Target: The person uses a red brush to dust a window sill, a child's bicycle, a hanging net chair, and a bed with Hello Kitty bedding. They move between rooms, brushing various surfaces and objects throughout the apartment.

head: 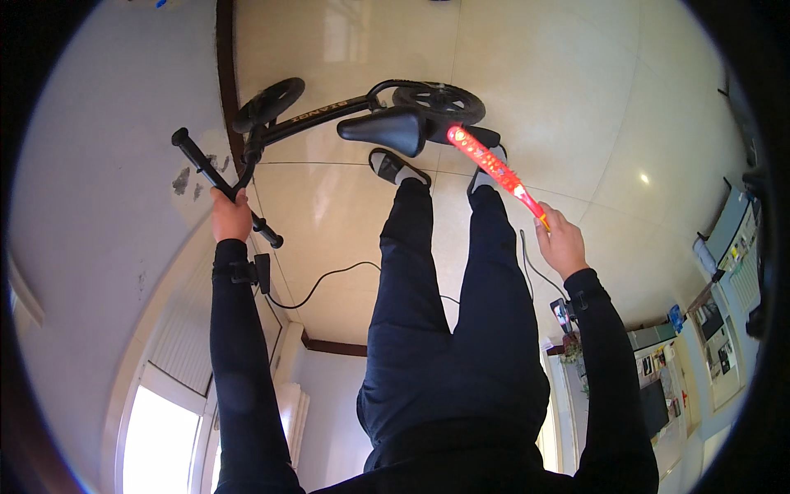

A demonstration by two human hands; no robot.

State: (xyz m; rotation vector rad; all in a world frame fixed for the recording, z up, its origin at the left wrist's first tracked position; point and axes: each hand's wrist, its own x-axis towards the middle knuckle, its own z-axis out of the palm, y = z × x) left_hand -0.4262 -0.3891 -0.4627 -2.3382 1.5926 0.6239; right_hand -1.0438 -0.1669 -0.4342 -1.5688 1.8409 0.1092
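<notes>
My left hand grips the middle of the black handlebar of a small balance bike, left of centre. The bike's frame runs to the right, with its front wheel beside the wall and its black saddle above my feet. Between the fingers of my right hand is the yellow handle end of a long red brush with a patterned back and bristles along its edge. The brush's far tip lies over the bike's rear part, near the rear wheel; whether they touch I cannot tell.
Glossy floor tiles lie under the bike. A grey-white wall with a dark skirting board stands at the left. A black cable runs behind my legs. Cabinets and shelves with various items line the far right.
</notes>
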